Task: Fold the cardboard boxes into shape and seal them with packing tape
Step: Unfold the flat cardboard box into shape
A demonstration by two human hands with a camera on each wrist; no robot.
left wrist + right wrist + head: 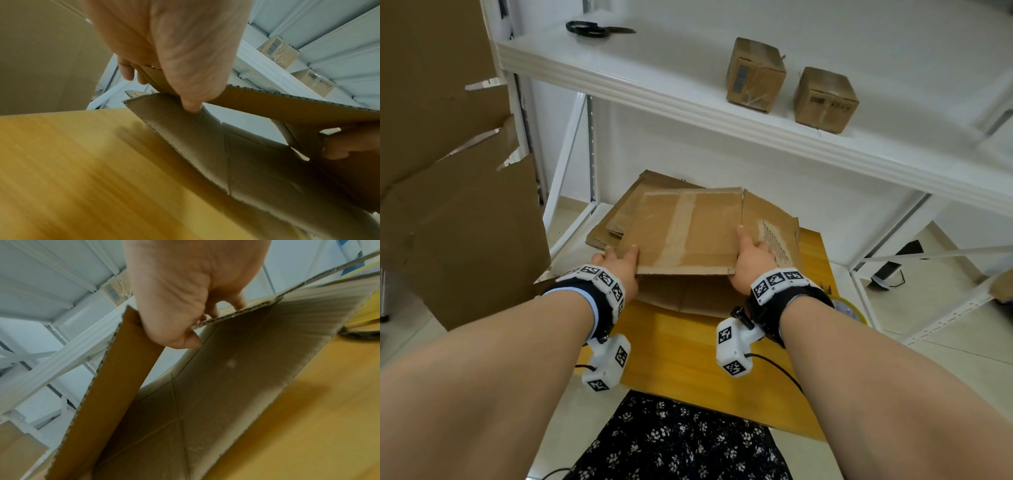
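A flattened brown cardboard box (688, 229) with old tape marks is lifted off a yellow wooden table (688, 359), its near end parted into an open mouth. My left hand (619, 263) grips the box's near left corner, thumb on top and fingers underneath. In the left wrist view the left hand (174, 65) pinches the upper panel (287, 107) while the lower flap (205, 146) hangs open. My right hand (750, 260) grips the near right corner. The right wrist view has my right hand (185, 305) clamped on the panel edge, with the box's inside (226, 386) below.
More flat cardboard (616, 219) lies under the held box. Two taped small boxes (755, 73) (825, 99) and black scissors (595, 29) sit on the white shelf (688, 92) above. A large torn carton (448, 171) stands at the left. The shelf's frame (893, 308) borders the table's right.
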